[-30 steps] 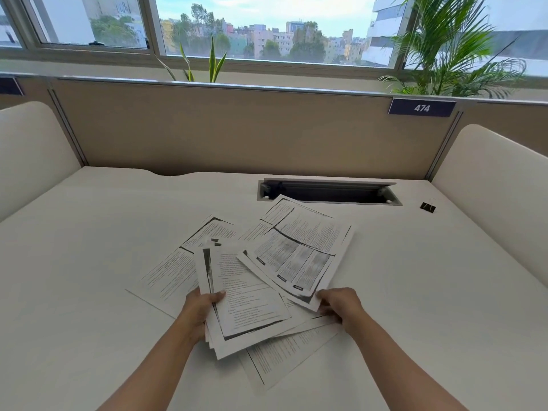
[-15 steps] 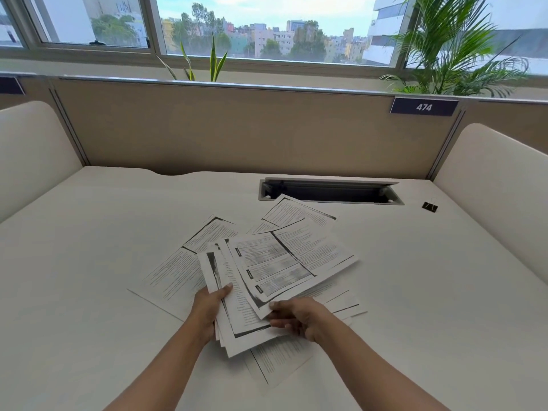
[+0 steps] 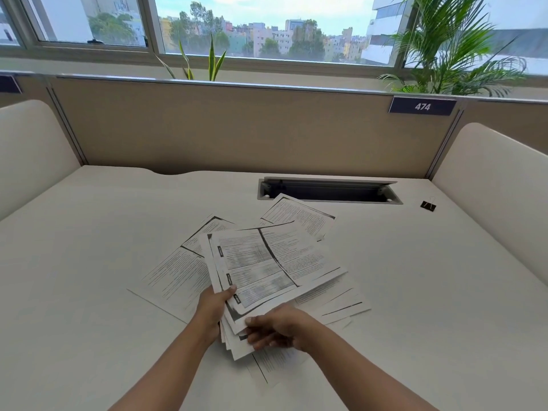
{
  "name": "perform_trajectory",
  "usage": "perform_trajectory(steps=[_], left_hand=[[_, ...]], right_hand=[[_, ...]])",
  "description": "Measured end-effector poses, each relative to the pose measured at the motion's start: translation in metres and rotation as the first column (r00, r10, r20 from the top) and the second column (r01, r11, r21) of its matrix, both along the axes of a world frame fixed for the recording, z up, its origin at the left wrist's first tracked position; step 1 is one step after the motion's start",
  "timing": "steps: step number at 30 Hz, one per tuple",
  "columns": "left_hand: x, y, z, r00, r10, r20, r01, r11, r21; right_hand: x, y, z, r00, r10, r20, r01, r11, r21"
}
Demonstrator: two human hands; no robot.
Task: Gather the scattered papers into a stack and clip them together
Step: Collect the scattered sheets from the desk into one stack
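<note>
Both hands, the left hand (image 3: pixel 211 310) and the right hand (image 3: pixel 277 327), grasp the near edge of a fanned bundle of white printed paper sheets (image 3: pixel 267 268). More loose printed sheets (image 3: pixel 175 277) lie flat on the cream worktop (image 3: pixel 89 232) beneath and beside them. A small black binder clip (image 3: pixel 428 205) sits far beyond the right hand.

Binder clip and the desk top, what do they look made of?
Binder clip: probably black-coated metal with thin bare-wire handles; the body reads dark and matte, a pale loop sticks up from it. Too small to be sure.
Desk top: looks like an off-white laminate or similar board, smooth and matte, evenly coloured with soft, diffuse window light and no grain. The core is not visible.
</note>
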State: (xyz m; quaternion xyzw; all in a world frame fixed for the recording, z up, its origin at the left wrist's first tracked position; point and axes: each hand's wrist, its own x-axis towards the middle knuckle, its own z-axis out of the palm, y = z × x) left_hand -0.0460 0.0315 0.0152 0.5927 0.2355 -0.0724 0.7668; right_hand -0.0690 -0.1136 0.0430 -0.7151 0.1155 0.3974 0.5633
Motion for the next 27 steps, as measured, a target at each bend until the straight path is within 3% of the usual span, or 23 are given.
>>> perform_trajectory(steps=[3,6,9,13,18,22,24,27], left_hand=[[0.0,0.003,0.001,1.0,-0.019,0.013,0.019,1.0,-0.005],[0.001,0.007,0.003,0.999,-0.033,0.039,0.034,0.999,-0.021],[0.0,0.011,0.006,0.997,-0.044,0.063,0.048,0.997,-0.054],[0.0,0.02,0.009,0.989,-0.091,0.116,0.1,0.992,-0.072],[0.001,0.03,0.013,0.972,-0.142,0.189,0.158,0.985,-0.071],[0.0,0.03,0.017,0.952,-0.206,0.226,0.228,0.971,-0.074],[0.0,0.03,0.02,0.945,-0.232,0.232,0.254,0.965,-0.067],[-0.001,0.031,0.024,0.937,-0.253,0.242,0.274,0.96,-0.059]], right_hand=[[0.005,-0.008,0.011,0.986,0.163,0.032,-0.158,0.98,-0.122],[0.011,-0.021,0.022,0.983,0.159,0.097,-0.139,0.973,-0.185],[0.021,-0.04,0.021,0.965,-0.054,0.256,0.1,0.98,-0.17],[0.035,-0.072,0.003,0.793,-0.384,0.472,0.494,0.859,-0.131],[0.047,-0.111,0.002,0.572,-0.433,0.696,0.717,0.676,-0.169],[0.05,-0.131,0.004,0.598,-0.452,0.662,0.692,0.709,-0.141],[0.05,-0.135,0.006,0.638,-0.479,0.603,0.635,0.77,-0.06],[0.047,-0.139,0.007,0.622,-0.537,0.57,0.598,0.796,0.097]])
